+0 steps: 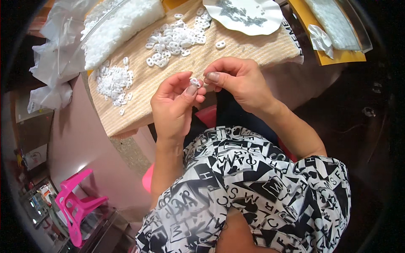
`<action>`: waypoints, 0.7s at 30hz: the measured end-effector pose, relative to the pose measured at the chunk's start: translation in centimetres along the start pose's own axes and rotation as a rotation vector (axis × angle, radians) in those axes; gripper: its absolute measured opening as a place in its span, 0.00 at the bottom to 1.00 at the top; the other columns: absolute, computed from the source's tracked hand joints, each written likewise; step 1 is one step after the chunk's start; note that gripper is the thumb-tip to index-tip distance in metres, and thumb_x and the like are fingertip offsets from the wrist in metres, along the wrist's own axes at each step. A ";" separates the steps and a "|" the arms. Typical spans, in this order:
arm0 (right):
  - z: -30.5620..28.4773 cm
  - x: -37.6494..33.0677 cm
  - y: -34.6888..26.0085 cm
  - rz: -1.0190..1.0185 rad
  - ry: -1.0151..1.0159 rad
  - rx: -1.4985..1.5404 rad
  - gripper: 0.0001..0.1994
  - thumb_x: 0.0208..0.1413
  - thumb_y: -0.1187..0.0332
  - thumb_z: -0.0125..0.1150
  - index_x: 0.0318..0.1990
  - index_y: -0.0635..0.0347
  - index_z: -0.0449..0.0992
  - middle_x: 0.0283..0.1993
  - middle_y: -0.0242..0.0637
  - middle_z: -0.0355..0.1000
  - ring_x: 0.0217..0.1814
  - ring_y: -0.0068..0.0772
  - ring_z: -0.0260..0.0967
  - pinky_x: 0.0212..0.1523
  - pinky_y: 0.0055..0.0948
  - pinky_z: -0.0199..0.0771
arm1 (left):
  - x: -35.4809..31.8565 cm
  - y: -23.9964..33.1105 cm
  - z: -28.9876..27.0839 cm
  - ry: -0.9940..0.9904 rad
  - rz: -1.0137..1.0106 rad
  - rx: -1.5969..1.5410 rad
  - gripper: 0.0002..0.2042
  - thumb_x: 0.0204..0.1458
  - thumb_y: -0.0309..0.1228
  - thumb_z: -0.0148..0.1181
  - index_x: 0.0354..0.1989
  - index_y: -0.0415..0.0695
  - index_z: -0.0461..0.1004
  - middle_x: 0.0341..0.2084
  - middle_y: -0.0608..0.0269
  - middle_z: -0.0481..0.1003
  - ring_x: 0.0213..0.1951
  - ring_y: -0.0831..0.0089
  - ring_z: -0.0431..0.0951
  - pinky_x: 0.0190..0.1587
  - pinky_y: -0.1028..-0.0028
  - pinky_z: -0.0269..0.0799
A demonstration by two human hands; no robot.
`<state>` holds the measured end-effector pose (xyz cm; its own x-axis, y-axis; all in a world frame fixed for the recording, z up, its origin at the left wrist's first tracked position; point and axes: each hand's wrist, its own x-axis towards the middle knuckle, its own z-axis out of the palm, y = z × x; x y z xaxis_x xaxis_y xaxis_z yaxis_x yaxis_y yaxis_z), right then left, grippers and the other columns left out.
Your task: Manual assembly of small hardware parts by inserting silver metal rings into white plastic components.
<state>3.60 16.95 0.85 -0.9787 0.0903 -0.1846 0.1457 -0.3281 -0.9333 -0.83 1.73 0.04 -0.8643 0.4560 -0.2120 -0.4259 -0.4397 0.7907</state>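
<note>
My left hand (174,103) pinches a small white plastic piece (195,82) between thumb and fingers. Close beside it, my right hand (247,84) is closed in a pinch, thumb against forefinger; what sits between those fingertips is too small to make out. Beyond the hands lies a loose pile of white two-holed plastic pieces (179,39), with a single two-holed piece (220,44) apart from it. A pile of smaller white pieces (113,83) is at the left. Tiny grey bits (242,16) are spread on a white wavy-rimmed plate (273,14) at the back.
A tan striped cloth (143,95) covers the work surface. Back left stands a clear bag of white pieces (122,31), with crumpled plastic (63,59) beside it. At the far right, another bag (331,25) lies on yellow card. A pink stool (78,206) is at lower left.
</note>
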 end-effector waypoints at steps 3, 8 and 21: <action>0.3 -0.1 0.1 -0.033 0.000 0.027 0.05 0.51 0.73 0.51 0.31 0.67 0.71 0.25 0.32 0.70 0.25 0.18 0.68 0.23 0.17 0.69 | -0.1 -0.3 -0.4 -0.041 -0.002 0.039 0.08 0.46 0.18 0.53 0.36 0.33 0.68 0.27 0.56 0.73 0.27 0.73 0.74 0.28 0.80 0.72; 0.4 -0.1 0.5 -0.072 0.014 -0.003 0.05 0.52 0.73 0.50 0.31 0.67 0.71 0.24 0.32 0.70 0.24 0.19 0.68 0.23 0.18 0.69 | -0.3 -0.6 -0.4 -0.035 0.007 0.072 0.06 0.46 0.19 0.54 0.32 0.34 0.68 0.26 0.58 0.73 0.26 0.76 0.74 0.27 0.81 0.71; 0.8 -0.5 0.2 -0.048 -0.037 -0.057 0.06 0.53 0.73 0.49 0.31 0.67 0.70 0.22 0.34 0.70 0.23 0.18 0.68 0.19 0.15 0.64 | -0.9 -0.7 0.3 0.032 0.046 0.131 0.05 0.46 0.19 0.55 0.31 0.34 0.68 0.24 0.60 0.72 0.23 0.79 0.73 0.25 0.83 0.72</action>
<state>4.00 16.05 0.99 -0.9893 0.0697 -0.1285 0.1052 -0.2703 -0.9570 0.29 1.82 -0.14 -0.8912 0.4118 -0.1905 -0.3491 -0.3542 0.8676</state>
